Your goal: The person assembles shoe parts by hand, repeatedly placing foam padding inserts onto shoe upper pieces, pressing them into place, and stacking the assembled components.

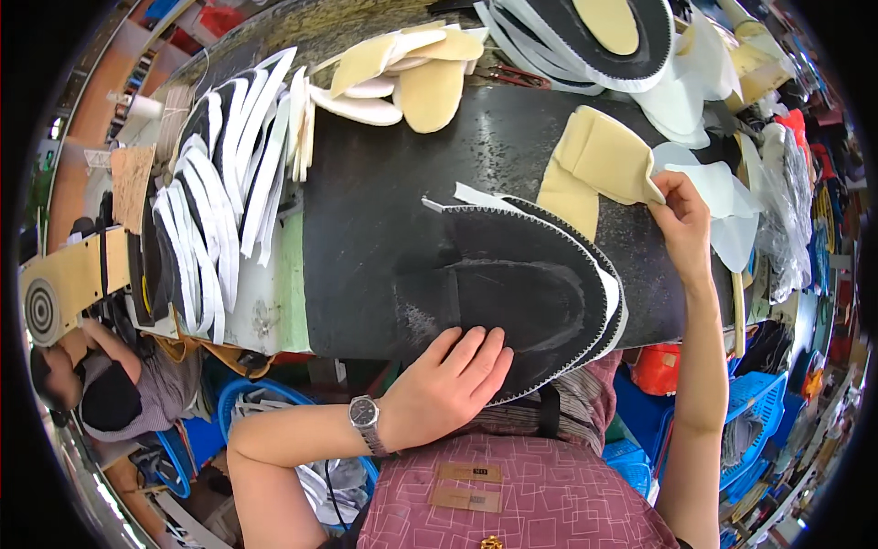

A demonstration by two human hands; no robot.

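Note:
A black rounded fabric piece, like a slipper upper [512,247], lies on the dark work surface in front of me, its curved edge trimmed with white zigzag stitching. A second white-edged layer shows beneath it. My left hand [448,373], with a metal watch on the wrist, rests flat on its near edge, fingers stretched out. Beyond its right side lies a cream foam piece [604,156], folded or layered, partly over another cream piece. My right hand [681,215] pinches the right corner of that foam between thumb and fingers.
White-edged black pieces [206,201] stand stacked at the left. Cream foam pads [430,91] lie in a pile at the back. More black uppers [631,55] and translucent white sheets [713,188] sit at the far right. Blue baskets [754,403] flank me; another person [137,393] is at lower left.

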